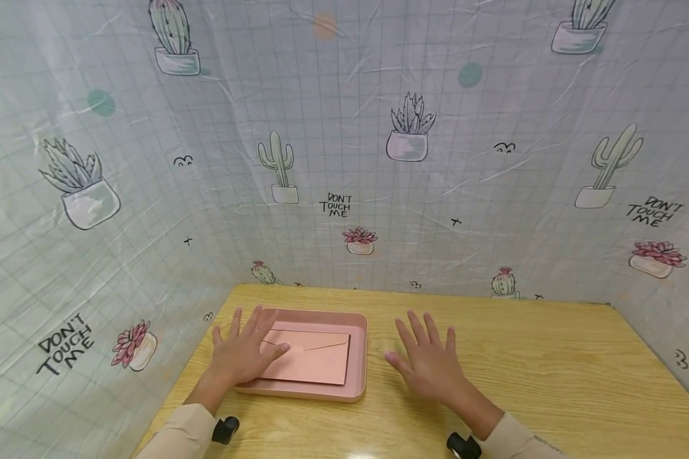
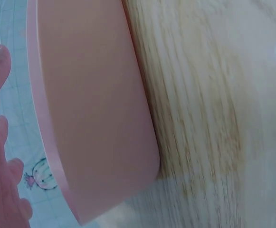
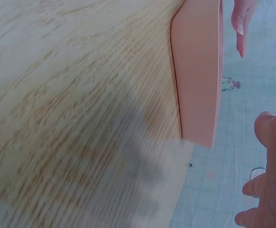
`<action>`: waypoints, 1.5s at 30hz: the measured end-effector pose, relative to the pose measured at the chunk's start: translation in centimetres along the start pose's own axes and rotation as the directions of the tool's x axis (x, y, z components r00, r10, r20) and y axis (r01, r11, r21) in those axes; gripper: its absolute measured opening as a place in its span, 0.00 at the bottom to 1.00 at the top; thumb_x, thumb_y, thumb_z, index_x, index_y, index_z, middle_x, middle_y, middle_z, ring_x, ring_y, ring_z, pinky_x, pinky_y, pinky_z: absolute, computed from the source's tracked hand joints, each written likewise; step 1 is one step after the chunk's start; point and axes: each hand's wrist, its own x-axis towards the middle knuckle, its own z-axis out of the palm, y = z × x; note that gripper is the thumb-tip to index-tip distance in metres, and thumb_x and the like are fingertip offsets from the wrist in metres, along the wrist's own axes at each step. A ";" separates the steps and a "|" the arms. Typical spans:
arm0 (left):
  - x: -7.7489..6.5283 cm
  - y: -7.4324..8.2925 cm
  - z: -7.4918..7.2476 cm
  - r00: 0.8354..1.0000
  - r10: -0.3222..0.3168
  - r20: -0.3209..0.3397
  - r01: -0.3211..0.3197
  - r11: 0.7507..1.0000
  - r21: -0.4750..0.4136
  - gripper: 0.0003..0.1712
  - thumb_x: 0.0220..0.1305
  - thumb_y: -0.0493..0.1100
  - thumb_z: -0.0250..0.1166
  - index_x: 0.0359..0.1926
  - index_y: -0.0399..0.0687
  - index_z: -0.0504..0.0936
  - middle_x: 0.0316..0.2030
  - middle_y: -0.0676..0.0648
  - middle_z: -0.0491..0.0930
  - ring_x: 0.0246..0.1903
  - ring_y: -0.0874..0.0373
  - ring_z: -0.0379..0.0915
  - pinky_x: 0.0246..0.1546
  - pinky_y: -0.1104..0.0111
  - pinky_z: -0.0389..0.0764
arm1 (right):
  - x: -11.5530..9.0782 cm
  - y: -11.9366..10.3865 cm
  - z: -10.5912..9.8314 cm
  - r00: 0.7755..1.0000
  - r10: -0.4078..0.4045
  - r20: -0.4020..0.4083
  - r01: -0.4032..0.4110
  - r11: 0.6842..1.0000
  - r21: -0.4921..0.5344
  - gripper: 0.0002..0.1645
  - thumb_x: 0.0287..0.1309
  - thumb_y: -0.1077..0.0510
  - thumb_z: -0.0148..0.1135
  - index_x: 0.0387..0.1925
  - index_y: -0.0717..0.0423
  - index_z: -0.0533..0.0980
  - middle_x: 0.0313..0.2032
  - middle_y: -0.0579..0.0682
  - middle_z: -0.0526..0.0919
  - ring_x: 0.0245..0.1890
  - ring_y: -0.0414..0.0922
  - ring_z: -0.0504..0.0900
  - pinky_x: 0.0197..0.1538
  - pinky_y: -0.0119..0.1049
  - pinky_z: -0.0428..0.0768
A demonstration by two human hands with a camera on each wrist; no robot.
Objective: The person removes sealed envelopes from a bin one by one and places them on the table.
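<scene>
A shallow pink tray (image 1: 356,363) with rounded corners stands on the left part of the wooden table, its outer wall filling much of the left wrist view. Inside it lies a pink envelope (image 1: 321,364), flap side up. My left hand (image 1: 244,354), fingers spread, is over the tray's left end and hides part of the envelope. To the right of the tray, my right hand (image 1: 433,366) hovers palm down above the table with its fingers spread and nothing in it. In the right wrist view, the tray wall (image 3: 197,71) stands beyond the right hand's thumb.
The light wooden table (image 1: 540,370) reaches far to the right. A curtain (image 1: 379,191) printed with cacti and a grid hangs behind it and on both sides. Small black devices (image 1: 226,430) sit at both wrists.
</scene>
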 end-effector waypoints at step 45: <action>-1.3 -3.4 0.8 0.998 -0.059 0.008 0.060 0.997 -0.040 0.50 0.70 0.76 0.53 0.84 0.63 0.51 0.83 0.35 0.50 0.80 0.23 0.33 0.68 0.18 0.38 | 0.2 -3.6 3.8 0.997 -0.074 0.016 0.072 0.995 0.069 0.43 0.75 0.33 0.51 0.80 0.49 0.61 0.82 0.58 0.55 0.82 0.67 0.51 0.73 0.82 0.45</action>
